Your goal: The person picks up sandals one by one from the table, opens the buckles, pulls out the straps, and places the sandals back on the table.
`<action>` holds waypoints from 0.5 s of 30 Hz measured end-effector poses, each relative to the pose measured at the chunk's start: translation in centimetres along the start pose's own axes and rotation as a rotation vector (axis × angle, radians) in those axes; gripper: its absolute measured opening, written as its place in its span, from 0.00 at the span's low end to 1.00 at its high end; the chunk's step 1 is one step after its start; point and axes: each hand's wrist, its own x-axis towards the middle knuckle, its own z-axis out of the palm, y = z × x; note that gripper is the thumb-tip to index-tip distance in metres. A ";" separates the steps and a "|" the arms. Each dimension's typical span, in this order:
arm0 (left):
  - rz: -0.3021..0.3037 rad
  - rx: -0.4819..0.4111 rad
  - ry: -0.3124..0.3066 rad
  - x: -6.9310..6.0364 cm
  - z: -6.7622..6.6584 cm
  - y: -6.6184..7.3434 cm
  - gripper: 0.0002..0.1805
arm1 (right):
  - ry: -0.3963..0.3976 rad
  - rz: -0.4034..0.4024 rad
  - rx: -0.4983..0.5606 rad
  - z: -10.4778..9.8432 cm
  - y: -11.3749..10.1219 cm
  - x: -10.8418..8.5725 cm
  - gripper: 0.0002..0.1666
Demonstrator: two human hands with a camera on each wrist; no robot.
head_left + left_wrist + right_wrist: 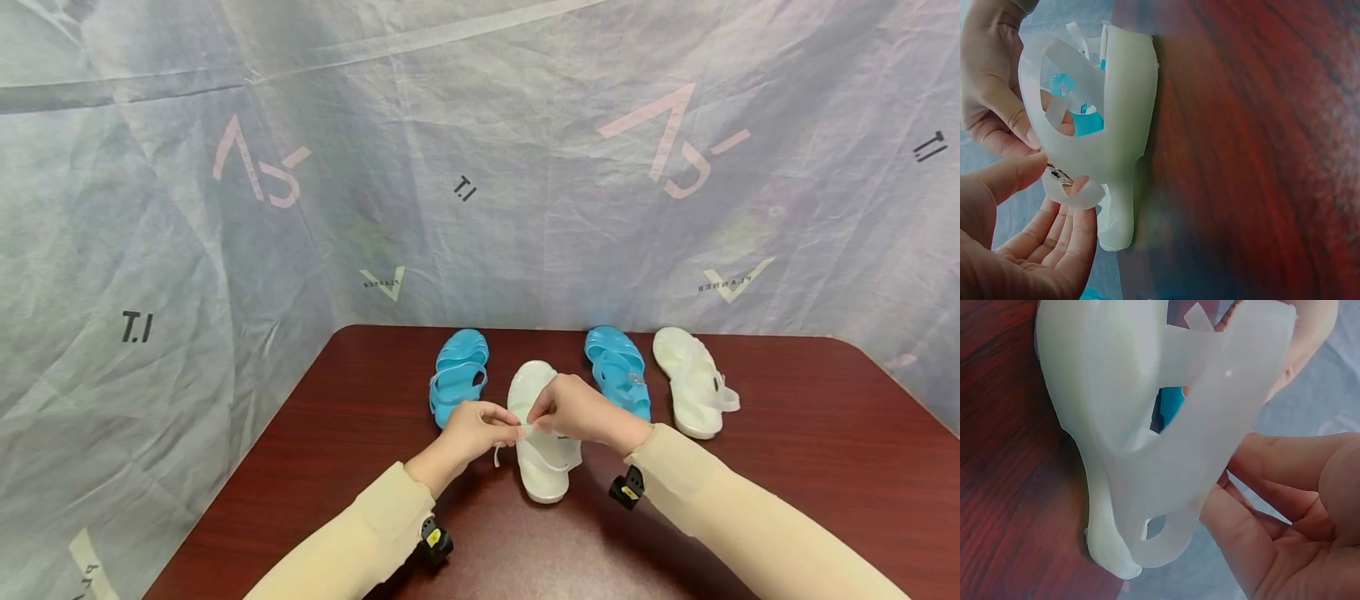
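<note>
A white sandal (543, 479) stands on the table between both hands, its toe end pointing away. My left hand (474, 431) pinches a part of its strap near a small metal buckle (1060, 175), seen in the left wrist view. On the sandal's other side my right hand (581, 410) pinches the strap area with thumb and fingers, its fingertips close to the left ones. The right wrist view shows the translucent strap (1191, 444) in front of the right hand's fingers (1241, 519). A thin strap end (497, 455) sticks out below the left fingers.
A blue sandal (458, 375) lies behind the left hand. Another blue sandal (617, 367) and a second white sandal (693, 383) lie at the back right of the dark red table (810, 467). A printed grey cloth (525, 167) hangs behind the table.
</note>
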 end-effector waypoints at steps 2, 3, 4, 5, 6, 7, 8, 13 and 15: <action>0.003 0.011 0.004 -0.1 0.0 0.1 0.10 | -0.008 0.014 0.018 -0.1 0.1 0.0 0.04; 0.003 0.012 0.004 -0.1 0.1 0.1 0.10 | -0.013 0.019 0.024 -0.1 0.2 0.0 0.04; 0.003 0.015 0.003 -0.1 0.1 0.1 0.10 | -0.017 0.023 0.035 -0.1 0.2 0.0 0.04; 0.002 0.017 0.003 -0.1 0.1 0.1 0.10 | -0.021 0.026 0.043 -0.2 0.3 0.1 0.05; 0.002 0.017 0.003 -0.2 0.1 0.1 0.10 | -0.025 0.026 0.052 -0.2 0.4 0.1 0.05; 0.003 0.016 0.002 -0.2 0.1 0.2 0.10 | -0.031 0.021 0.057 -0.2 0.5 0.2 0.05; 0.004 0.015 0.001 -0.2 0.0 0.2 0.10 | -0.035 0.019 0.063 -0.3 0.6 0.2 0.05; 0.010 0.003 -0.010 -0.3 -0.1 0.1 0.12 | -0.048 -0.019 0.085 -0.6 1.4 0.4 0.04; 0.008 -0.001 -0.010 -0.3 -0.1 0.0 0.12 | -0.043 -0.034 0.090 -0.7 1.8 0.4 0.03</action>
